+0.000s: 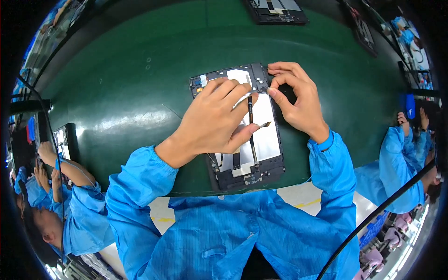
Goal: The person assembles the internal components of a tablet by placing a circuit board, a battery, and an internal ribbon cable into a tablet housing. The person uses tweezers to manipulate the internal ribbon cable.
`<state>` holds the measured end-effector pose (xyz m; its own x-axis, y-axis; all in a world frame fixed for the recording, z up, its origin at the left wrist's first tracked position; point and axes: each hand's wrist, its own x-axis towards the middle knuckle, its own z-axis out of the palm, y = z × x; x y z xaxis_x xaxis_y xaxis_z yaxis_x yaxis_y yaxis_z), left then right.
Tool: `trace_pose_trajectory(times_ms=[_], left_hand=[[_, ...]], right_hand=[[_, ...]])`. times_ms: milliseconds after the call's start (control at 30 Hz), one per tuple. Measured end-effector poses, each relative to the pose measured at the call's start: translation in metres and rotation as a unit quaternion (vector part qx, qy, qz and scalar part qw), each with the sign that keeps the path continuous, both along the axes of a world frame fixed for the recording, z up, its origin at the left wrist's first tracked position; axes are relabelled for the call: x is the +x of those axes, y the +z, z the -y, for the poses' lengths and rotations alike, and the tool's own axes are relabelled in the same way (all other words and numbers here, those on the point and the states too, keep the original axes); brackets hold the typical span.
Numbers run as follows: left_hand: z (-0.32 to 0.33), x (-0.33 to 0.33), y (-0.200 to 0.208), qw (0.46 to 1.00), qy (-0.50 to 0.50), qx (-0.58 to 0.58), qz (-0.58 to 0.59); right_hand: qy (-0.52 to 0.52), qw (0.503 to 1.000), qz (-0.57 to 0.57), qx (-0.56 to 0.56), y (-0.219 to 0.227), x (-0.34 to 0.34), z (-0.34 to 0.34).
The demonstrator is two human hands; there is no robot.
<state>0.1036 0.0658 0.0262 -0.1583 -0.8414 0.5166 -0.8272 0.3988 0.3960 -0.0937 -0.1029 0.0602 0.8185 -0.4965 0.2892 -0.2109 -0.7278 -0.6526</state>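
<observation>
An opened tablet (268, 135), with a black frame, a silvery-white inner panel and dark flat ribbon cables (252, 135), lies on the green table near its front edge. My left hand (212, 116) rests over the tablet's upper left part, its fingers bent. A small metal tool with a pointed blade (265, 124) sticks out beside its thumb; the rest of that tool is hidden by the hand. My right hand (298, 100) is at the tablet's upper right edge, with thumb and forefinger brought together there. Whatever lies between those fingertips is too small to make out.
Another opened tablet (277, 11) lies at the far edge of the green table (130, 93). A dark device (361, 30) stands at the far right, and one more (65, 140) at the left. People in blue smocks sit on both sides. A black cable (382, 205) crosses the lower right.
</observation>
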Motion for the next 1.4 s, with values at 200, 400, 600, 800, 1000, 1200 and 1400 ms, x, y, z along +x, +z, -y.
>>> trace_pose_trajectory(times_ms=[200,400,600,800,1000,1200,1400], left_hand=[[0.003,-0.001,-0.006,0.998,-0.002,-0.017,-0.054],[0.007,-0.001,-0.019,0.993,0.004,-0.057,-0.101],[0.02,-0.029,-0.02,0.991,0.063,-0.118,-0.002],[0.019,-0.054,-0.024,0.987,0.086,-0.114,0.073],[0.006,-0.047,-0.013,0.991,0.058,-0.053,0.113],[0.007,-0.048,-0.015,0.984,0.063,-0.084,0.146],[-0.002,-0.029,-0.018,0.995,0.038,-0.068,0.057]], right_hand=[[-0.004,1.0,-0.006,0.004,0.002,0.0,-0.002],[0.005,0.999,-0.04,0.003,0.002,0.007,0.001],[-0.011,0.999,-0.014,0.046,-0.018,-0.013,0.008],[-0.009,1.0,-0.006,-0.006,-0.035,-0.028,0.012],[-0.041,0.999,0.005,-0.023,-0.036,-0.021,0.0],[-0.076,0.995,0.018,-0.055,-0.03,-0.007,-0.007],[-0.05,0.988,0.084,-0.118,-0.03,0.014,-0.015]])
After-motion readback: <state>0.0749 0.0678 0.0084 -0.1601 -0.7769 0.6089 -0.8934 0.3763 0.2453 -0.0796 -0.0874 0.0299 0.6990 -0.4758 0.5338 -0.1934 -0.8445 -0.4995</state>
